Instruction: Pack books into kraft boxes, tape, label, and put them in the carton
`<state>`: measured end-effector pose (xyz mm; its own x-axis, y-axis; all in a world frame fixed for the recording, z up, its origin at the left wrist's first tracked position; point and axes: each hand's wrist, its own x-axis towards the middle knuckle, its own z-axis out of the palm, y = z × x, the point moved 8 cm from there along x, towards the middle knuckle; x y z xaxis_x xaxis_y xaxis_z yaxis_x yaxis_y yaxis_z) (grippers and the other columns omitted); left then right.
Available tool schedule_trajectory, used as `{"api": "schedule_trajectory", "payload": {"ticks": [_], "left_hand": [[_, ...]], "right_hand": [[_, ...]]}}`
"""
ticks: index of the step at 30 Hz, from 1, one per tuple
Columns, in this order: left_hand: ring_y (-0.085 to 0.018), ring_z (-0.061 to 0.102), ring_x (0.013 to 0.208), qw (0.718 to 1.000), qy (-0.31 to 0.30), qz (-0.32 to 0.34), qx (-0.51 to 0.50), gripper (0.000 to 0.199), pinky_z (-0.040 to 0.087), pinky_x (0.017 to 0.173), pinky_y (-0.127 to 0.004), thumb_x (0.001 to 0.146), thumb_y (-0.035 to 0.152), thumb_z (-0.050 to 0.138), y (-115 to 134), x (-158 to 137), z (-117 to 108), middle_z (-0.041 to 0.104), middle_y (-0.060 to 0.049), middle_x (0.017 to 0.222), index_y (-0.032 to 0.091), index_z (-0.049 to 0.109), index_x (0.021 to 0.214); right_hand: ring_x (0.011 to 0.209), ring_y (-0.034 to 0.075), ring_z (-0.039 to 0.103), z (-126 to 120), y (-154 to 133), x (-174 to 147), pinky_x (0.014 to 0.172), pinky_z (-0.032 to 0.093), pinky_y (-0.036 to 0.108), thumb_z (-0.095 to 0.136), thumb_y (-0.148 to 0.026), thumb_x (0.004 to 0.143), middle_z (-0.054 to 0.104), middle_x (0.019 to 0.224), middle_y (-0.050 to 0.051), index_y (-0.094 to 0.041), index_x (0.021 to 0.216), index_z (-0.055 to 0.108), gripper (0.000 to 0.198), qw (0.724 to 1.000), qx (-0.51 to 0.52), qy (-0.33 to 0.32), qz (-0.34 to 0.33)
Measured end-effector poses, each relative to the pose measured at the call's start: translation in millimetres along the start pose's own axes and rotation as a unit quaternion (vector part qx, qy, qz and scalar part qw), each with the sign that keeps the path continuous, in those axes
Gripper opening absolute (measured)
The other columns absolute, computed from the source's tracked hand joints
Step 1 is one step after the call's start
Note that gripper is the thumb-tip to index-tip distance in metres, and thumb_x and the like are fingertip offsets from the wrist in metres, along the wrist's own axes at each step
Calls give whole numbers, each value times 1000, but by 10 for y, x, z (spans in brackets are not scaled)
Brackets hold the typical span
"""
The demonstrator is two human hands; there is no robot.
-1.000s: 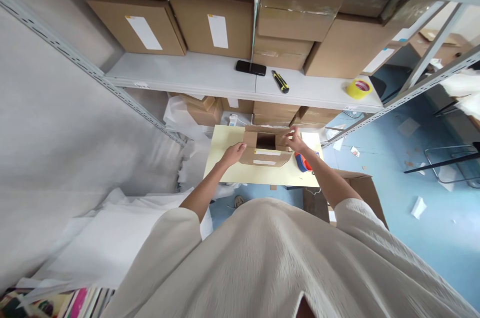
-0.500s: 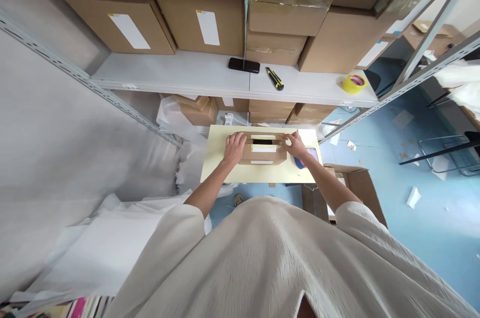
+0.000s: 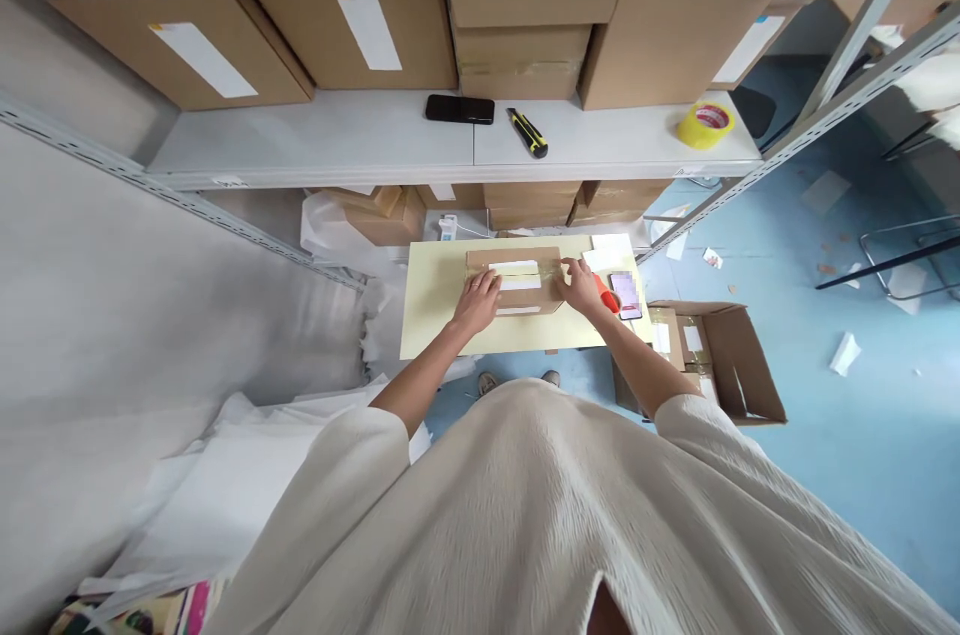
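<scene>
A small brown cardboard box (image 3: 517, 297) with white labels lies on the pale yellow table (image 3: 435, 300), its top flaps folded down to meet. My left hand (image 3: 477, 303) is closed over the box's left end, with its fingertips on the top. At the right end, my right hand (image 3: 579, 286) grips the edge with fingers bent and pinched together. Shiny tape shows across the top near those fingers. Just right of that hand lie a red-orange object (image 3: 607, 294), partly hidden, and a phone with a lit screen (image 3: 625, 296).
On the grey shelf (image 3: 360, 137) ahead lie a black phone (image 3: 460, 109), a yellow-black box cutter (image 3: 528, 133) and a yellow tape roll (image 3: 706, 125), before stacked cartons (image 3: 360, 15). A large open carton (image 3: 742, 365) stands right of the table. White sheets (image 3: 225, 475) are piled at left.
The gap between the box's top flaps has closed, and the flaps now lie flat. Both hands have shifted slightly onto the box top. The view has tilted and moved a little.
</scene>
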<state>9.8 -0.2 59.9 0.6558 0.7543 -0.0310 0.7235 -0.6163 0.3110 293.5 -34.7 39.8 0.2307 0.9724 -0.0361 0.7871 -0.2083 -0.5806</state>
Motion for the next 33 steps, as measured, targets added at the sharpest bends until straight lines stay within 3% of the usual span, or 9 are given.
{"api": "schedule_trajectory", "payload": {"ticks": [2,6,11,14,18,22,28,31,33], "left_hand": [[-38,44,168,1000,-10,0,-2,61,34,139,-59,112,27,45,-22,2,6,48,-20,181,16,54,172],[-40,42,169,1000,-31,-3,-1,63,34,140,-59,113,34,48,-67,11,28,45,-21,183,15,53,172],[-40,39,171,999,-44,-9,-7,63,33,140,-60,113,35,48,-93,27,49,43,-21,184,15,52,172],[-41,36,172,999,-52,-12,-10,64,31,141,-62,112,36,48,-92,33,58,41,-22,184,15,51,172],[-41,32,173,997,-72,-21,-15,66,31,141,-62,112,39,48,-106,32,72,38,-22,186,13,49,173],[-41,31,174,996,-77,-24,-23,66,30,141,-62,113,40,48,-122,37,80,36,-22,187,14,48,173],[-41,33,173,998,-53,-19,-32,65,29,141,-63,112,38,49,-101,49,85,39,-22,185,16,48,173],[-41,34,172,998,-45,-19,-35,66,29,141,-63,111,37,48,-90,43,85,40,-22,184,15,49,173],[-41,34,172,998,-42,-19,-39,66,29,141,-63,111,38,48,-88,38,92,40,-22,185,15,50,173]], "right_hand": [[118,36,67,-28,236,-103,106,56,51,57,-45,107,68,132,18,-21,148,64,48,999,31,21,36],[125,38,66,-59,974,-353,110,53,51,55,-46,106,68,136,22,-19,134,69,41,983,1,19,183],[128,43,63,37,1503,-526,108,52,55,67,-44,97,69,143,26,-19,116,77,33,970,-50,-49,232],[139,44,59,118,1569,-543,110,49,54,70,-39,93,67,151,24,-21,109,78,26,970,-69,-78,221],[154,42,48,182,1525,-518,110,48,51,65,-33,93,72,137,25,-21,106,78,22,973,-80,-97,192],[143,41,56,138,1476,-504,109,47,51,61,-35,96,74,128,24,-20,106,78,25,972,-80,-107,192],[125,43,67,-206,1452,-444,112,45,60,59,-37,97,81,112,21,-21,114,83,34,965,-70,-81,240],[116,39,73,-461,1414,-332,106,51,53,60,-39,93,83,109,16,-22,111,83,34,967,18,-49,248],[109,35,74,-651,1309,-205,100,56,47,61,-46,91,83,108,14,-21,110,82,37,970,104,-18,217]]}}
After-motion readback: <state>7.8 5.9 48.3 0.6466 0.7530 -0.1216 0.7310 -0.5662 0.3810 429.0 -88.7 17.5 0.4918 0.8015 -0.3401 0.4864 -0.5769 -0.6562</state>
